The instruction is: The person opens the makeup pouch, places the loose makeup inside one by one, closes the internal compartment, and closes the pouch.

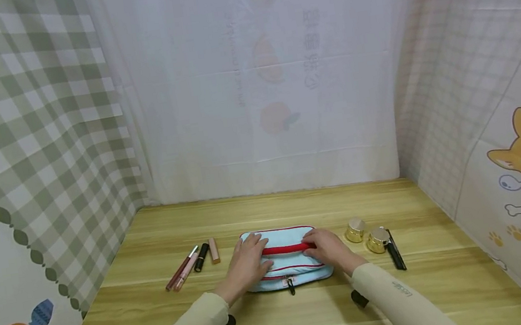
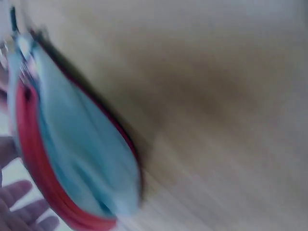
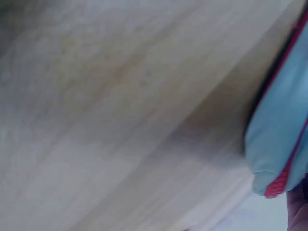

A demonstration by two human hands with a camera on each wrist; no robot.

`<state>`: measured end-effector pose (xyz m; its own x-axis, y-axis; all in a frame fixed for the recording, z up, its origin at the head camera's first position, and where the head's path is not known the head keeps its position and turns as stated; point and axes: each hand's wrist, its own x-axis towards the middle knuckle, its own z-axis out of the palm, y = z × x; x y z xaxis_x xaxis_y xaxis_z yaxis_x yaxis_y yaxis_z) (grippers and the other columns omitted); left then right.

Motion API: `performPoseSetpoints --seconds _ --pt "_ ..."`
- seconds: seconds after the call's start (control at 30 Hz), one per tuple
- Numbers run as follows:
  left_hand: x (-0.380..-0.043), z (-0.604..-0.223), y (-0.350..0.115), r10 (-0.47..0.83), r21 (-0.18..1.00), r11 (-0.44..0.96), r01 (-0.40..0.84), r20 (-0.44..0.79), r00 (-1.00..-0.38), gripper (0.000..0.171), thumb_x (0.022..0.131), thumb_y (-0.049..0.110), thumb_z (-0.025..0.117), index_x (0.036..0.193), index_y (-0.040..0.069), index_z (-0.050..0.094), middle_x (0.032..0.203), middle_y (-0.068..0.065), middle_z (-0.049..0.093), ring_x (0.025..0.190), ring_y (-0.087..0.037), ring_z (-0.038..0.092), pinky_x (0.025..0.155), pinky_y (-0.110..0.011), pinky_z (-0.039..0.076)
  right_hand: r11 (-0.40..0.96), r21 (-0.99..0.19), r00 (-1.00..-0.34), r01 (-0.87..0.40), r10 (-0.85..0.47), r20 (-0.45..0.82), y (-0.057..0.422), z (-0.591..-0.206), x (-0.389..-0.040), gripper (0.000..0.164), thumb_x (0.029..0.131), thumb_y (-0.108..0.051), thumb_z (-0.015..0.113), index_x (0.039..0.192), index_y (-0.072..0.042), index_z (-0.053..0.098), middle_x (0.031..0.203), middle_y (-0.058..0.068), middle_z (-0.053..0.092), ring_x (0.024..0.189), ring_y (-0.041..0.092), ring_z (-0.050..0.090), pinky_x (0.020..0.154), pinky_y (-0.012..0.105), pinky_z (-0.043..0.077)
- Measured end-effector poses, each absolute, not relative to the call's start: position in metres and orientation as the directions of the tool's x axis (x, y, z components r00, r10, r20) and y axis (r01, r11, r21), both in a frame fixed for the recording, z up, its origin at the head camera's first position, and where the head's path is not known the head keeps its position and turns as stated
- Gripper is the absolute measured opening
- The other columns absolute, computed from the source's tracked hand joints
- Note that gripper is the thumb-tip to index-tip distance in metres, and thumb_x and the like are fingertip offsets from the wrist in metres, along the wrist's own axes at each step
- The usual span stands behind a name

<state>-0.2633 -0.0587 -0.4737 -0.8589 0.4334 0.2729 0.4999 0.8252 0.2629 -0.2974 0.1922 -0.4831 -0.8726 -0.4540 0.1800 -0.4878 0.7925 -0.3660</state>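
A light blue cosmetic bag with red piping and a red top handle lies in the middle of the table; a dark zipper pull hangs from its front. My left hand rests on the bag's left side, its fingers spread and fairly straight. In the left wrist view, several fingertips show beside the red trim. At the right end of the handle, my right hand grips the bag, fingers bent over its top. The right wrist view catches the bag's corner and only part of a finger.
Left of the bag lie two slim pencil-like tubes, a black tube and a pinkish-beige tube. To the right stand two gold-lidded jars, with a flat black item beside them. Fabric curtains border the wood-grain table.
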Motion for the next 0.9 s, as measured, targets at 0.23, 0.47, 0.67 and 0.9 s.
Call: performPoseSetpoints --seconds 0.23,0.47,0.67,0.9 --pt "-0.288 -0.479 -0.076 0.51 0.33 0.775 0.539 0.177 -0.842 0.05 0.092 0.027 0.072 0.133 0.001 0.06 0.142 -0.02 0.052 0.137 -0.041 0.04 0.111 -0.06 0.027 0.811 -0.337 -0.878 -0.479 -0.437 0.197 0.189 -0.47 -0.287 0.032 0.088 -0.011 0.073 0.117 0.001 0.07 0.114 0.014 0.069 0.11 0.032 0.063 0.095 0.048 0.048" --pt "-0.301 -0.482 -0.082 0.556 0.326 0.717 0.616 0.265 -0.787 0.014 0.094 0.019 0.069 0.102 0.007 0.071 0.111 -0.012 0.068 0.106 -0.028 0.063 0.091 -0.043 0.05 0.807 -0.224 -0.822 -0.547 -0.467 0.325 0.174 -0.461 -0.252 0.026 0.086 -0.021 0.076 0.108 -0.007 0.075 0.11 0.01 0.068 0.101 0.028 0.065 0.084 0.047 0.053" --pt "-0.307 -0.472 -0.08 0.488 0.439 0.732 0.52 0.194 -0.851 0.008 0.098 0.019 0.064 0.095 0.012 0.067 0.086 0.003 0.062 0.076 -0.015 0.054 0.074 -0.036 0.049 0.808 -0.039 -0.742 -0.588 -0.519 0.425 0.159 -0.465 -0.222 0.022 0.08 -0.035 0.082 0.09 -0.016 0.078 0.094 0.002 0.063 0.085 0.021 0.061 0.071 0.039 0.052" --pt "-0.312 -0.462 -0.08 0.451 0.543 0.709 0.449 0.141 -0.882 0.013 0.101 0.021 0.059 0.097 0.011 0.067 0.08 0.001 0.059 0.073 -0.015 0.051 0.072 -0.035 0.047 0.879 0.06 -0.791 -0.473 -0.454 0.41 0.14 -0.475 -0.211 0.031 0.082 -0.047 0.076 0.078 -0.016 0.073 0.076 -0.001 0.05 0.069 0.019 0.054 0.056 0.036 0.045"
